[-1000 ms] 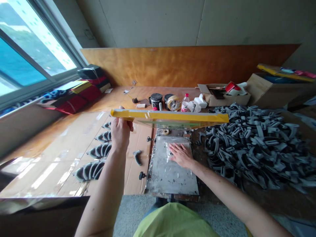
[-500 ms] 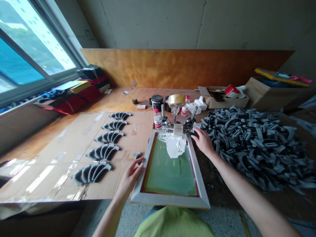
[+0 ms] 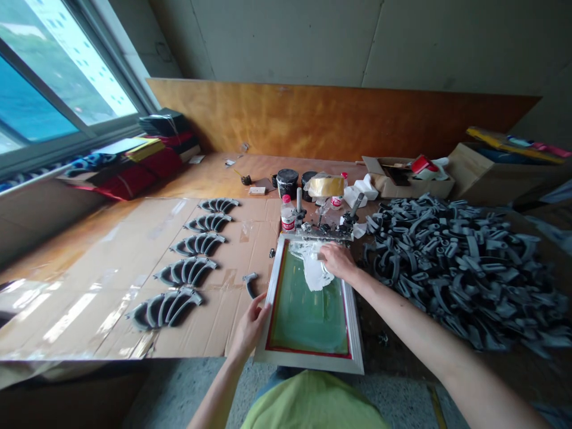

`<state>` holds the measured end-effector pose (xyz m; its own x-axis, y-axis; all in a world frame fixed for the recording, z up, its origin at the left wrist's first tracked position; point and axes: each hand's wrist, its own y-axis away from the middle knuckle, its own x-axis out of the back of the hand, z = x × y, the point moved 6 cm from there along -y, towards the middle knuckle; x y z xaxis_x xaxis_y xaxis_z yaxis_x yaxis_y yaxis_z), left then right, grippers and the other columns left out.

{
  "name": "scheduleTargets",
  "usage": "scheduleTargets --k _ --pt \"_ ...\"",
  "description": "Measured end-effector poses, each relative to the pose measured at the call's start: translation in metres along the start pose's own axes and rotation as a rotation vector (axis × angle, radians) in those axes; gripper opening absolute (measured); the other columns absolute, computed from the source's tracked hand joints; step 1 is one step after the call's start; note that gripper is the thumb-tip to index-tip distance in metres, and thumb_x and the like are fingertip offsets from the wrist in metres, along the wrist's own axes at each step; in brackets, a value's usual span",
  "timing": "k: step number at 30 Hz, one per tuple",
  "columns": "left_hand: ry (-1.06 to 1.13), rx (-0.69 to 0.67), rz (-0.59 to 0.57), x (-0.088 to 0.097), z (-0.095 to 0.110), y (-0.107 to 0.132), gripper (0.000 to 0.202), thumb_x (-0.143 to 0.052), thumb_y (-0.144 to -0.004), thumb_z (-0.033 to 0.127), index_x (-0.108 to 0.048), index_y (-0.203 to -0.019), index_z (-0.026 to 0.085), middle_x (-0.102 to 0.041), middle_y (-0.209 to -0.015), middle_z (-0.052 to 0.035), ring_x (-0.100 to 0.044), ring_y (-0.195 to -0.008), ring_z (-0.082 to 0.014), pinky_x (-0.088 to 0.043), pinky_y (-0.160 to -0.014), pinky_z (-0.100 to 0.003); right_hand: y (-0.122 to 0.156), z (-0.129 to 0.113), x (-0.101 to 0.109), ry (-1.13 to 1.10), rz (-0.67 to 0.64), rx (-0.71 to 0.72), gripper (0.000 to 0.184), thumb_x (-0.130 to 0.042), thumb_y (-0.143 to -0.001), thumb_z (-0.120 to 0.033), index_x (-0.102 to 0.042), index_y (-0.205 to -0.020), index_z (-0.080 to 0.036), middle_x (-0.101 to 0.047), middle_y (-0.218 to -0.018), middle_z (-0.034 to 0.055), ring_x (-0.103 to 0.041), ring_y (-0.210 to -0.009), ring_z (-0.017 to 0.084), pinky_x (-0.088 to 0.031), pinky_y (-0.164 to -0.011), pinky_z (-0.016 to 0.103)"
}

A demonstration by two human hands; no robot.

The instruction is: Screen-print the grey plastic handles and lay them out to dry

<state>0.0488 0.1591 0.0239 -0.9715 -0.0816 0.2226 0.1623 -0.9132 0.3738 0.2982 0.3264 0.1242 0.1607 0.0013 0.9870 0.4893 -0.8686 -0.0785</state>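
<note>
A screen printing frame (image 3: 357,333) with a green mesh lies in front of me, hinged at its far end to a metal clamp (image 3: 324,231). White ink (image 3: 316,275) is spread over the far part of the mesh. My right hand (image 3: 338,261) is closed on a small squeegee, mostly hidden by the fingers, at the ink. My left hand (image 3: 252,325) grips the frame's left edge. Just beyond it, one curved grey plastic part (image 3: 251,285) lies on the cardboard (image 3: 223,322).
Rows of curved grey parts (image 3: 185,274) fan out on the cardboard at left. A large heap of grey parts (image 3: 465,268) fills the right side. Behind the clamp stand a red-capped bottle (image 3: 288,215), black tubs (image 3: 287,183), a tape roll (image 3: 325,186) and an open carton (image 3: 413,186).
My right hand has left the frame's far right corner and moved left onto the squeegee. The frame's near end looks lower, and more of the lone grey part shows.
</note>
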Motion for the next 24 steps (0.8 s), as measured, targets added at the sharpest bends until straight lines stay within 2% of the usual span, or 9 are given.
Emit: scheduleTargets --k 5,8,10,12,15,17,20,22,24 --pt "-0.032 0.004 0.033 0.001 -0.001 0.001 0.072 -0.053 -0.078 0.068 -0.057 -0.129 0.018 -0.062 -0.069 0.0013 -0.06 -0.063 -0.0187 -0.044 -0.056 -0.027 0.035 -0.02 -0.007 -0.032 -0.06 0.248 0.02 -0.053 -0.078 -0.002 -0.065 -0.081 -0.018 -0.066 -0.085 0.0063 -0.056 -0.089 0.021 -0.042 -0.076 0.029" --pt "-0.043 0.007 0.055 0.003 -0.001 0.002 0.072 -0.054 -0.076 0.069 -0.059 -0.128 0.019 -0.063 -0.07 0.0005 -0.062 -0.063 -0.0196 -0.046 -0.056 -0.027 0.052 -0.017 0.001 -0.064 -0.105 0.362 0.024 -0.051 -0.074 0.001 -0.065 -0.082 -0.018 -0.066 -0.085 0.0061 -0.056 -0.087 0.021 -0.041 -0.075 0.029" --pt "-0.036 0.002 0.064 0.003 -0.001 0.002 0.072 -0.055 -0.076 0.07 -0.06 -0.127 0.019 -0.064 -0.071 -0.0002 -0.063 -0.064 -0.02 -0.047 -0.057 -0.028 0.052 -0.013 0.008 -0.075 -0.141 0.413 0.024 -0.053 -0.072 0.001 -0.064 -0.079 -0.019 -0.065 -0.083 0.0048 -0.056 -0.086 0.02 -0.04 -0.074 0.028" --pt "-0.021 -0.005 0.067 0.002 -0.001 0.002 0.072 -0.055 -0.075 0.069 -0.06 -0.125 0.018 -0.065 -0.071 -0.0007 -0.063 -0.065 -0.0201 -0.047 -0.057 -0.028 0.044 -0.011 0.012 -0.081 -0.166 0.426 0.021 -0.055 -0.073 -0.001 -0.063 -0.075 -0.02 -0.064 -0.079 0.0028 -0.056 -0.081 0.019 -0.04 -0.072 0.028" --pt "0.006 -0.007 0.069 0.002 -0.002 0.0 0.071 -0.057 -0.074 0.07 -0.062 -0.122 0.018 -0.064 -0.069 -0.0004 -0.062 -0.062 -0.0195 -0.046 -0.056 -0.028 0.032 -0.013 0.009 -0.073 -0.078 0.326 0.017 -0.057 -0.077 -0.004 -0.064 -0.076 -0.02 -0.064 -0.08 0.0036 -0.055 -0.082 0.02 -0.04 -0.072 0.028" --pt "0.027 -0.01 0.063 0.002 -0.004 0.0 0.07 -0.057 -0.074 0.07 -0.061 -0.122 0.018 -0.063 -0.067 0.0005 -0.061 -0.061 -0.0189 -0.046 -0.054 -0.027 0.037 -0.018 0.0 -0.05 0.009 0.276 0.019 -0.053 -0.081 -0.004 -0.066 -0.082 -0.018 -0.065 -0.085 0.0066 -0.055 -0.088 0.022 -0.041 -0.075 0.03" --pt "0.06 -0.009 0.038 0.001 -0.007 -0.001 0.068 -0.057 -0.077 0.067 -0.058 -0.123 0.018 -0.062 -0.066 0.0016 -0.06 -0.059 -0.0175 -0.044 -0.053 -0.026 0.062 -0.028 -0.014 -0.055 0.034 0.343 0.026 -0.048 -0.084 -0.002 -0.068 -0.091 -0.016 -0.066 -0.091 0.0086 -0.054 -0.092 0.022 -0.043 -0.079 0.031" --pt "0.074 -0.002 0.032 0.001 -0.007 -0.002 0.068 -0.058 -0.078 0.067 -0.057 -0.124 0.017 -0.061 -0.066 0.002 -0.058 -0.059 -0.0167 -0.043 -0.053 -0.026 0.072 -0.028 -0.013 -0.093 0.004 0.39 0.025 -0.05 -0.084 -0.002 -0.068 -0.092 -0.017 -0.066 -0.091 0.007 -0.055 -0.092 0.021 -0.044 -0.079 0.03" --pt "0.085 0.008 0.031 0.002 -0.004 -0.001 0.07 -0.059 -0.077 0.067 -0.056 -0.124 0.017 -0.061 -0.066 0.0021 -0.058 -0.058 -0.0162 -0.042 -0.052 -0.025 0.063 -0.023 -0.003 -0.13 -0.003 0.357 0.02 -0.055 -0.085 -0.006 -0.068 -0.091 -0.019 -0.066 -0.088 0.0046 -0.057 -0.089 0.02 -0.044 -0.076 0.028"
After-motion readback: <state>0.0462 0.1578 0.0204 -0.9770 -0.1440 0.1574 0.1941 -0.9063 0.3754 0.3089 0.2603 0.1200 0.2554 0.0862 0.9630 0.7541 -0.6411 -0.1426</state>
